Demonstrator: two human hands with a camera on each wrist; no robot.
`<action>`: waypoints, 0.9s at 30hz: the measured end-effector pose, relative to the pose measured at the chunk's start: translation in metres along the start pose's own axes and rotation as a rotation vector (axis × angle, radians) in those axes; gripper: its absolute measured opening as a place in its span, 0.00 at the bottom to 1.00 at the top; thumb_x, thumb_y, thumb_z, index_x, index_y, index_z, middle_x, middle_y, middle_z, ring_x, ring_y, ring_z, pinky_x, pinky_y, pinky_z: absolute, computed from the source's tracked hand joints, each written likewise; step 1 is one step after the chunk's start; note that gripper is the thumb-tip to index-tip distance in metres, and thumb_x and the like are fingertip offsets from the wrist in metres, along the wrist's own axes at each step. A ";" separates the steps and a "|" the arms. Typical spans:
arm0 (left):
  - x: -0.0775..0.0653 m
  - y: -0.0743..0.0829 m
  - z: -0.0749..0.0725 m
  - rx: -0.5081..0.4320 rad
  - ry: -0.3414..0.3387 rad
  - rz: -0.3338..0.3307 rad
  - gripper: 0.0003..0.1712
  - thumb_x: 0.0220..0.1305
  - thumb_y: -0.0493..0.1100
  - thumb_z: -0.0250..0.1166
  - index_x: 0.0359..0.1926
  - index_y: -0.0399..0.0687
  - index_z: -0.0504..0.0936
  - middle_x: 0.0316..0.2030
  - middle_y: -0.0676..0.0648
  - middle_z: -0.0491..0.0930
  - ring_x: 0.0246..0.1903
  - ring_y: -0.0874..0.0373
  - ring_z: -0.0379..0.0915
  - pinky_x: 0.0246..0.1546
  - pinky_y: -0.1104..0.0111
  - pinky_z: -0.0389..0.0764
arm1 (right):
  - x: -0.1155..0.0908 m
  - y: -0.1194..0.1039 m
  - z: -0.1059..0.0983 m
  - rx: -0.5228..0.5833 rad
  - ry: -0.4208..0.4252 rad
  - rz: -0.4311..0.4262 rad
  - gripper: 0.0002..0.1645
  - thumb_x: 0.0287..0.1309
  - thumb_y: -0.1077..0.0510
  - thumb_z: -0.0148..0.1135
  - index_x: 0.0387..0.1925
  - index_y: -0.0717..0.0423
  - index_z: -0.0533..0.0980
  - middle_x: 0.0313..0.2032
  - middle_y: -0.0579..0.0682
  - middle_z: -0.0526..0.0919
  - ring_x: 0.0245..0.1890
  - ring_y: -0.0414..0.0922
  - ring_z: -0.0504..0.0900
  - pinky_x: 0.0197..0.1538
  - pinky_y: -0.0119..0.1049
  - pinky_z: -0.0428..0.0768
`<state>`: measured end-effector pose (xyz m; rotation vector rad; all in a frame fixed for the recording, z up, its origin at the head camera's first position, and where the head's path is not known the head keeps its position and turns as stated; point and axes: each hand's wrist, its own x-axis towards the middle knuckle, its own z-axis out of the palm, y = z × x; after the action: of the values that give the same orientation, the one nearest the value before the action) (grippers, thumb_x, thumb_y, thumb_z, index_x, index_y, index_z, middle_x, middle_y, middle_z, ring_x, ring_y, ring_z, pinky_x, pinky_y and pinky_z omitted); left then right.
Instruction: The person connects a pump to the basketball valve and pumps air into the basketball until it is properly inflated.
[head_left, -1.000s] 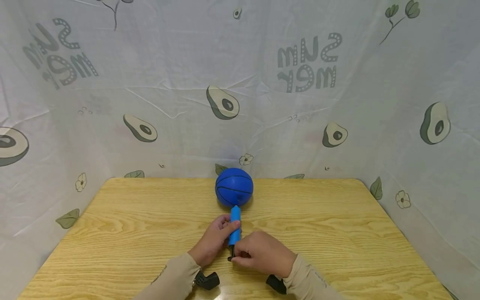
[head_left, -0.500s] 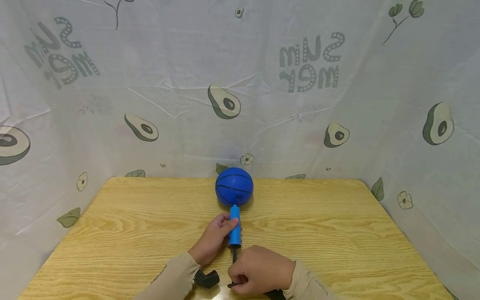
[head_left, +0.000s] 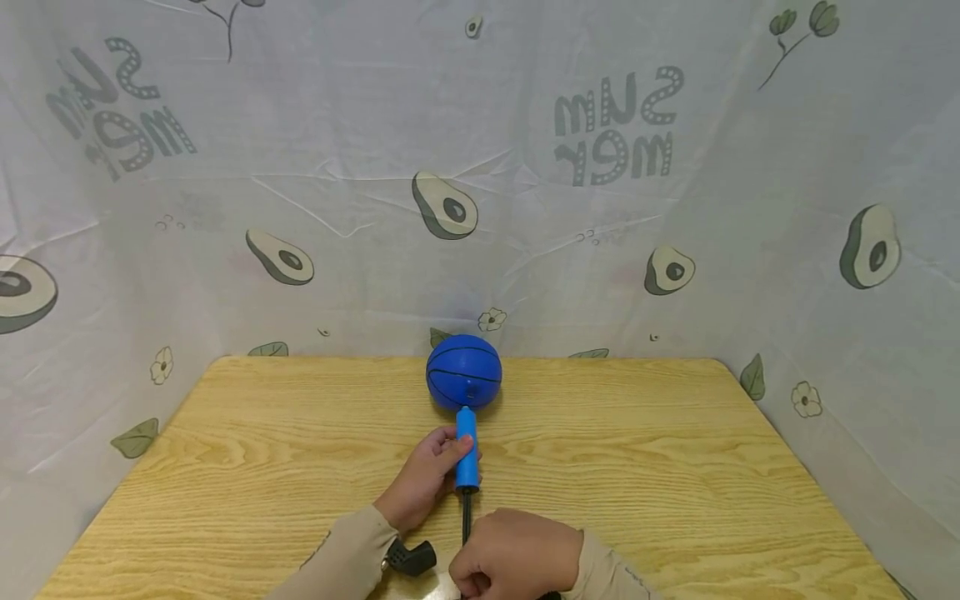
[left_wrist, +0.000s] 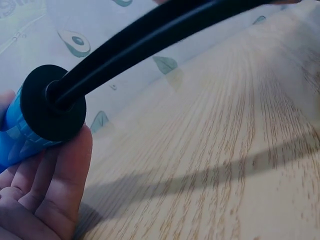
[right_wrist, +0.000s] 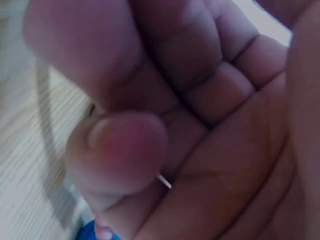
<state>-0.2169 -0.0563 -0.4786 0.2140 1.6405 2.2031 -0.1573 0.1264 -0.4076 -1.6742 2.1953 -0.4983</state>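
A blue basketball [head_left: 463,367] with black lines rests near the back edge of the table. My left hand [head_left: 424,482] grips the light blue barrel of a hand pump [head_left: 467,458], thumb on top. The barrel's far tip meets the front of the ball; whether it is inserted cannot be seen. From the near end comes the black pump rod [left_wrist: 145,47], drawn well out. My right hand [head_left: 519,553], fingers curled, holds the rod's near end at the bottom of the head view. That hand hides the handle. In the right wrist view, curled fingers [right_wrist: 195,60] and thumb fill the picture.
Wood-grain table [head_left: 645,450] lies under the hands. A pale curtain [head_left: 360,200] with printed avocados hangs behind and at both sides. A black device [head_left: 411,557] sits at the left wrist, partly under the sleeve.
My right hand has pulled back towards the table's near edge, and more of the black rod shows. The left hand stays on the barrel; ball and pump have shifted slightly left.
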 end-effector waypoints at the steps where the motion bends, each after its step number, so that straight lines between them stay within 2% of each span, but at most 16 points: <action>1: 0.000 0.000 0.000 0.000 0.003 -0.003 0.32 0.79 0.50 0.60 0.67 0.30 0.61 0.48 0.39 0.80 0.42 0.55 0.82 0.45 0.65 0.86 | -0.001 0.002 0.000 0.011 0.010 0.003 0.12 0.66 0.56 0.70 0.25 0.45 0.82 0.19 0.30 0.75 0.21 0.15 0.63 0.27 0.12 0.68; 6: 0.000 0.001 0.002 0.015 -0.002 -0.011 0.31 0.78 0.49 0.61 0.66 0.31 0.63 0.46 0.41 0.81 0.37 0.56 0.84 0.41 0.66 0.86 | -0.007 0.019 -0.003 0.129 0.092 0.072 0.14 0.67 0.58 0.69 0.23 0.47 0.79 0.18 0.30 0.72 0.18 0.16 0.62 0.24 0.14 0.68; 12: 0.000 0.002 0.003 0.064 -0.014 -0.023 0.29 0.78 0.49 0.61 0.65 0.32 0.64 0.45 0.42 0.82 0.37 0.58 0.83 0.35 0.70 0.84 | -0.010 0.038 -0.004 0.136 0.222 0.174 0.16 0.66 0.58 0.70 0.23 0.46 0.77 0.17 0.29 0.70 0.17 0.19 0.64 0.23 0.16 0.66; 17: -0.001 0.002 0.004 0.075 -0.014 -0.033 0.29 0.78 0.49 0.61 0.66 0.33 0.63 0.45 0.43 0.82 0.37 0.60 0.81 0.32 0.71 0.82 | -0.011 0.041 -0.007 0.090 0.294 0.218 0.16 0.67 0.58 0.70 0.23 0.45 0.77 0.19 0.30 0.72 0.19 0.21 0.67 0.24 0.16 0.67; 22: -0.002 -0.001 0.004 0.078 -0.008 -0.023 0.31 0.78 0.51 0.61 0.66 0.32 0.63 0.45 0.42 0.82 0.38 0.59 0.82 0.34 0.70 0.84 | -0.014 0.038 -0.010 0.014 0.296 0.234 0.15 0.66 0.55 0.71 0.24 0.43 0.77 0.20 0.29 0.72 0.20 0.22 0.67 0.25 0.16 0.66; 27: -0.001 -0.002 0.003 0.093 -0.019 -0.019 0.32 0.78 0.52 0.61 0.67 0.32 0.63 0.46 0.44 0.82 0.40 0.58 0.82 0.34 0.70 0.83 | -0.013 0.034 -0.008 -0.026 0.259 0.159 0.18 0.66 0.58 0.70 0.22 0.44 0.73 0.19 0.31 0.67 0.20 0.23 0.63 0.26 0.15 0.62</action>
<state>-0.2143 -0.0535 -0.4799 0.2434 1.7293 2.1060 -0.1871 0.1482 -0.4157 -1.5035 2.5031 -0.6777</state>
